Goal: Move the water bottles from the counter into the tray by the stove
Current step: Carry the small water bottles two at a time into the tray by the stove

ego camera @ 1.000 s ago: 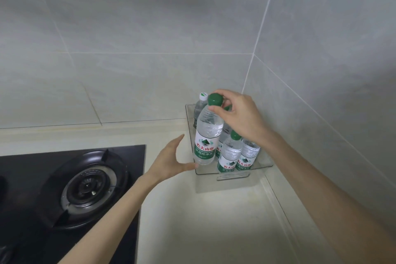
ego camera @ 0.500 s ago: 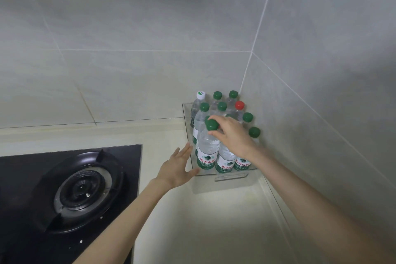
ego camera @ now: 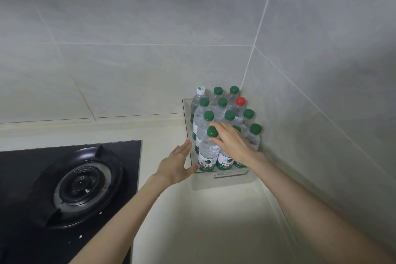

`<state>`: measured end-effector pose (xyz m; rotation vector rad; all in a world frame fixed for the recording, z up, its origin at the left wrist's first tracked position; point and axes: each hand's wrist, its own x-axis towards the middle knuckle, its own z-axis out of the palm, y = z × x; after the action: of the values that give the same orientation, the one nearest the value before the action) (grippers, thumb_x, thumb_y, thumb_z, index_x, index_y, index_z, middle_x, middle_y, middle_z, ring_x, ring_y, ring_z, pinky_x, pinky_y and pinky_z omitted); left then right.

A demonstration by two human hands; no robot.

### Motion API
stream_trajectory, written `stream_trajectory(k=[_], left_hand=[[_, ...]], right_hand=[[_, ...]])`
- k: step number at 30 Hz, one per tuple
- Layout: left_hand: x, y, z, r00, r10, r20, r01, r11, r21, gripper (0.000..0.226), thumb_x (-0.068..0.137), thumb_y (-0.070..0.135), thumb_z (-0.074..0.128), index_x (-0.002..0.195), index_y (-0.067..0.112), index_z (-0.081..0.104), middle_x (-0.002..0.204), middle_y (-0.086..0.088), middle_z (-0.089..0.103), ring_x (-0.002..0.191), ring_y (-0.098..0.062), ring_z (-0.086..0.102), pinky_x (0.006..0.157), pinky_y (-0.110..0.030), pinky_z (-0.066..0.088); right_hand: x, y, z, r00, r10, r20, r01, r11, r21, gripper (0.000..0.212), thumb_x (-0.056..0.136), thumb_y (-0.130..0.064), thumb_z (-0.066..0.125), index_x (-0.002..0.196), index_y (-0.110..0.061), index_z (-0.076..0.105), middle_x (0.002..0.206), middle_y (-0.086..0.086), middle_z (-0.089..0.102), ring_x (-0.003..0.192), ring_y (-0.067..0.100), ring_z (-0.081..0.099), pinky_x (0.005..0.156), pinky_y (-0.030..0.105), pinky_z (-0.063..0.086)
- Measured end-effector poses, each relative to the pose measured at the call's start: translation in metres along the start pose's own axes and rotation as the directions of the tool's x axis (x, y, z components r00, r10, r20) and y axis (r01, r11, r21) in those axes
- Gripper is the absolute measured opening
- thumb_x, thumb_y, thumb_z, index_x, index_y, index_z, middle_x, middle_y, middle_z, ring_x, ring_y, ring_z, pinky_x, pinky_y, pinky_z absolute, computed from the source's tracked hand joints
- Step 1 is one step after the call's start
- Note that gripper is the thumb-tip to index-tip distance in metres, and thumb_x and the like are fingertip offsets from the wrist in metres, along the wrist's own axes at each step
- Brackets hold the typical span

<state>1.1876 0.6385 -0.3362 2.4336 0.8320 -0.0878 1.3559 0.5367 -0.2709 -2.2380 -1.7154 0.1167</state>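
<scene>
A clear plastic tray [ego camera: 231, 174] stands in the counter's back right corner, packed with several upright water bottles, most green-capped, one red-capped [ego camera: 240, 100] and one white-capped [ego camera: 201, 90]. The front-left bottle [ego camera: 207, 156] stands in the tray with my right hand [ego camera: 232, 142] around its neck, fingers just below the green cap. My left hand [ego camera: 177, 164] is spread flat against the tray's left wall, holding nothing.
A black gas stove [ego camera: 81, 182] with a round burner lies to the left of the tray. Grey tiled walls meet in the corner right behind the bottles. Pale counter [ego camera: 203, 221] stretches toward me in front of the tray.
My right hand has lowered the green-capped bottle from above the tray into its front-left spot. My left hand has moved in against the tray's left side.
</scene>
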Motion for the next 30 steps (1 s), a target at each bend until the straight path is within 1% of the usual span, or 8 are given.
stream_trajectory(k=[5,9,12,16,21,25,28,30], left_hand=[[-0.002,0.001,-0.001,1.0,-0.012,0.011,0.012,1.0,0.024,0.079,0.093,0.052,0.047,0.153,0.025,0.003,0.158,0.019,-0.007,0.148,-0.01,0.006,0.115,-0.042,0.027],[-0.001,0.004,-0.007,0.998,-0.038,0.056,0.034,0.996,0.08,0.079,0.093,0.053,0.045,0.153,0.025,0.002,0.158,0.018,-0.009,0.148,-0.012,0.007,0.115,-0.051,0.023],[-0.004,0.007,-0.012,0.999,-0.029,0.042,0.025,0.996,0.09,0.075,0.095,0.05,0.044,0.153,0.024,0.004,0.159,0.016,-0.005,0.148,-0.014,0.008,0.115,-0.051,0.022],[-0.013,0.011,-0.028,0.988,0.033,-0.148,-0.033,0.999,0.001,0.062,0.097,0.041,0.045,0.152,0.025,0.019,0.159,0.006,0.016,0.145,-0.014,0.019,0.114,-0.039,0.028],[-0.039,0.021,-0.066,0.942,0.065,-0.33,-0.089,0.994,-0.058,0.052,0.096,0.031,0.051,0.145,0.025,0.037,0.147,0.0,0.043,0.136,-0.019,0.039,0.108,-0.035,0.036],[-0.071,0.026,-0.091,0.903,0.068,-0.424,-0.117,0.989,-0.091,0.045,0.094,0.029,0.053,0.139,0.025,0.047,0.14,0.002,0.052,0.131,-0.018,0.046,0.106,-0.033,0.038],[-0.1,0.03,-0.105,0.869,0.069,-0.49,-0.15,0.98,-0.128,0.043,0.094,0.026,0.054,0.137,0.025,0.05,0.138,0.004,0.054,0.129,-0.015,0.047,0.104,-0.029,0.038],[-0.119,0.033,-0.112,0.848,0.058,-0.526,-0.167,0.972,-0.163,0.042,0.094,0.025,0.055,0.136,0.025,0.051,0.137,0.005,0.055,0.128,-0.014,0.048,0.103,-0.027,0.038]], right_hand=[[-0.008,0.001,0.001,1.0,0.001,0.003,-0.001,0.994,-0.106,0.048,0.097,-0.029,0.051,0.14,-0.013,0.04,0.133,0.006,0.052,0.121,0.021,0.048,0.084,0.036,0.05],[-0.01,-0.004,-0.006,0.995,0.096,0.002,-0.095,0.986,0.14,0.05,0.095,-0.029,0.055,0.142,-0.017,0.042,0.132,0.001,0.053,0.107,0.019,0.056,0.089,0.035,0.047],[-0.014,-0.007,-0.016,0.992,0.121,-0.024,-0.113,0.97,0.216,0.052,0.094,-0.033,0.057,0.143,-0.022,0.041,0.136,-0.001,0.052,0.115,0.017,0.055,0.096,0.039,0.047],[-0.021,-0.011,-0.033,0.99,0.12,-0.076,-0.098,0.966,0.239,0.046,0.094,-0.031,0.057,0.139,-0.025,0.046,0.132,-0.003,0.055,0.112,0.012,0.055,0.082,0.027,0.044],[-0.039,-0.027,-0.053,0.975,0.144,-0.169,-0.067,0.917,0.394,0.043,0.091,-0.024,0.062,0.132,-0.028,0.052,0.126,-0.008,0.06,0.103,0.009,0.059,0.092,0.036,0.052],[-0.054,-0.051,-0.073,0.949,0.186,-0.253,-0.023,0.845,0.534,0.036,0.089,-0.014,0.063,0.124,-0.024,0.059,0.112,-0.015,0.062,0.094,0.007,0.061,0.09,0.028,0.051],[-0.067,-0.072,-0.084,0.94,0.191,-0.283,0.013,0.808,0.589,0.034,0.09,-0.009,0.062,0.121,-0.023,0.059,0.114,-0.017,0.061,0.092,0.004,0.06,0.087,0.018,0.047],[-0.075,-0.085,-0.09,0.941,0.176,-0.288,0.034,0.799,0.6,0.034,0.09,-0.009,0.062,0.122,-0.021,0.059,0.115,-0.016,0.06,0.093,0.005,0.061,0.089,0.02,0.048]])
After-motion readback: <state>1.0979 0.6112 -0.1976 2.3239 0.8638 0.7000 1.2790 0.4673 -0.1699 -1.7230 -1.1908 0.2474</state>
